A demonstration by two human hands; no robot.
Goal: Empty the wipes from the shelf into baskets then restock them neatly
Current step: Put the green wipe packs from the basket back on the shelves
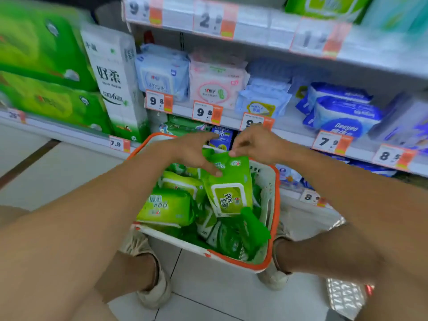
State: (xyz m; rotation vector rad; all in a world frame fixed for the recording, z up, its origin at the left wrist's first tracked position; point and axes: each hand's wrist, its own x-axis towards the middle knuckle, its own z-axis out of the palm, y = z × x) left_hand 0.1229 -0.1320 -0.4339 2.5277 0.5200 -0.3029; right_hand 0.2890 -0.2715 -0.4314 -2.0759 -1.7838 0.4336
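A white basket with an orange rim (269, 200) stands on the floor between my feet, holding several green wipes packs (168, 206). Above it I hold one green wipes pack (230, 188) upright, label toward me. My left hand (194, 150) grips its upper left side, thumb across the front. My right hand (253, 144) pinches its top edge. Behind my hands the low shelf (294, 135) holds a few green packs (183, 126) and a blue pack.
The shelves above carry blue and pink wipes packs (215, 84), blue packs (345, 112) at right, and green and white tissue bundles (113, 82) at left. Price tags line the shelf edges. Tiled floor lies around my shoes.
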